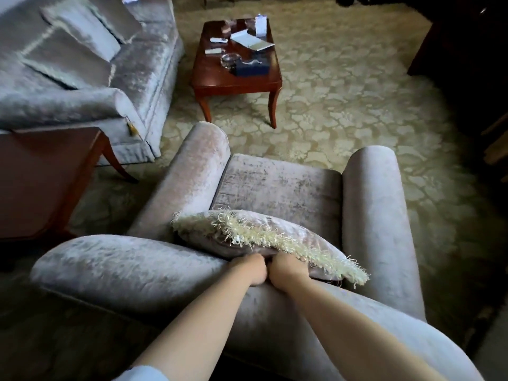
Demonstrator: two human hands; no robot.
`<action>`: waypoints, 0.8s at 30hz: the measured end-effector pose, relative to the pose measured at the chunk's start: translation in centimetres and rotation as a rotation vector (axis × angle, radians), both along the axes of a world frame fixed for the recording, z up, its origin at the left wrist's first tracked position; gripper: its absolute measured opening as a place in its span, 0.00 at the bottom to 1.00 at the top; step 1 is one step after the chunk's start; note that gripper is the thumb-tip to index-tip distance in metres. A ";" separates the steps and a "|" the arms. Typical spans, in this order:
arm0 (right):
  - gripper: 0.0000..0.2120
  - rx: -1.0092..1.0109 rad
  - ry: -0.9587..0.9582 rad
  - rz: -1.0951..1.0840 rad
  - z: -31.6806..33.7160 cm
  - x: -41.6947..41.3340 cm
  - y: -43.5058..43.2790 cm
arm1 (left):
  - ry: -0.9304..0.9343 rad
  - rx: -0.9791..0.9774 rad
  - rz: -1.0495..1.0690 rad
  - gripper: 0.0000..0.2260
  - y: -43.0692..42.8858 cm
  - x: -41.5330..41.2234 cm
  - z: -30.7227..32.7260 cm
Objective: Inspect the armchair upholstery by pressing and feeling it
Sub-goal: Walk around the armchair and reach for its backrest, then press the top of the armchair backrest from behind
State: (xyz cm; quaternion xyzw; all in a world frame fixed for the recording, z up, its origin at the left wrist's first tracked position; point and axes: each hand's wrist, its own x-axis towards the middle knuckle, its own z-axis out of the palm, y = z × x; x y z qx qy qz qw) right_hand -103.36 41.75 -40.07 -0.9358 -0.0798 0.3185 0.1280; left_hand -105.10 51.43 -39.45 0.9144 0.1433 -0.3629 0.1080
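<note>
I look down over the back of a grey velvet armchair (277,185) with two rolled arms. A matching cushion (277,229) with a cream fringe leans against the inside of the backrest. My left hand (251,268) and my right hand (286,269) reach over the top of the backrest (132,268), side by side and touching. Their fingers are tucked down between the cushion and the backrest and are hidden. Whether they grip the cushion or press the fabric cannot be told.
A grey velvet sofa (143,70) with cushions stands at the upper left. A dark wooden coffee table (239,78) with papers, a glass ashtray and a tissue box stands beyond the chair. A wooden side table (41,174) is at the left. Patterned carpet (343,100) covers the floor.
</note>
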 end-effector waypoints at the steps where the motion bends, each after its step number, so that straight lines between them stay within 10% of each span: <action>1: 0.17 0.005 0.003 -0.040 -0.2 -0.1 0.3 | 0.015 -0.004 -0.013 0.20 0.3 0.1 -0.1; 24: 0.24 -0.036 0.264 -0.037 -5.1 2.0 2.1 | 0.197 -0.045 -0.336 0.19 3.9 2.5 -3.3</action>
